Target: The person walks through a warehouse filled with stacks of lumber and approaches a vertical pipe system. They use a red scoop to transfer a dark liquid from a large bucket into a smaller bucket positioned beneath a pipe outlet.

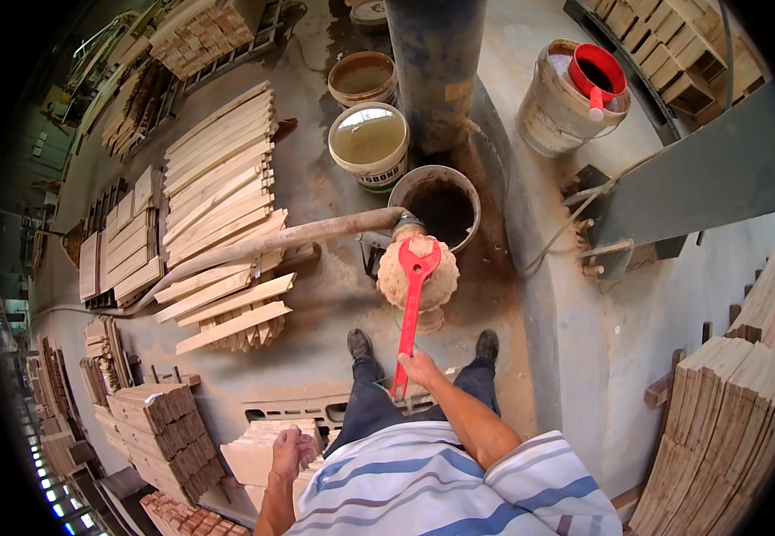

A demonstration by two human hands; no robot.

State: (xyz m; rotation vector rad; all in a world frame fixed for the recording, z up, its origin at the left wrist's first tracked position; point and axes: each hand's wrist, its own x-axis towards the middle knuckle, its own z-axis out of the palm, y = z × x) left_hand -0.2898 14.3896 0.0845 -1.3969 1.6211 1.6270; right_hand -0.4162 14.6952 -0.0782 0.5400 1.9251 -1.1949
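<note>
My right hand grips the lower end of a long red plastic wrench. Its open jaw sits on top of a round, dust-caked fitting at the end of a thick dusty hose. My left hand is curled loosely near my hip, above a stack of pale wood pieces, and I cannot make out anything in it. My two dark shoes stand on the concrete floor just behind the fitting.
A dark open bucket stands behind the fitting beside a grey pillar. Two buckets of murky liquid sit further back, and a white bucket with a red scoop at right. Stacks of wooden slats surround me.
</note>
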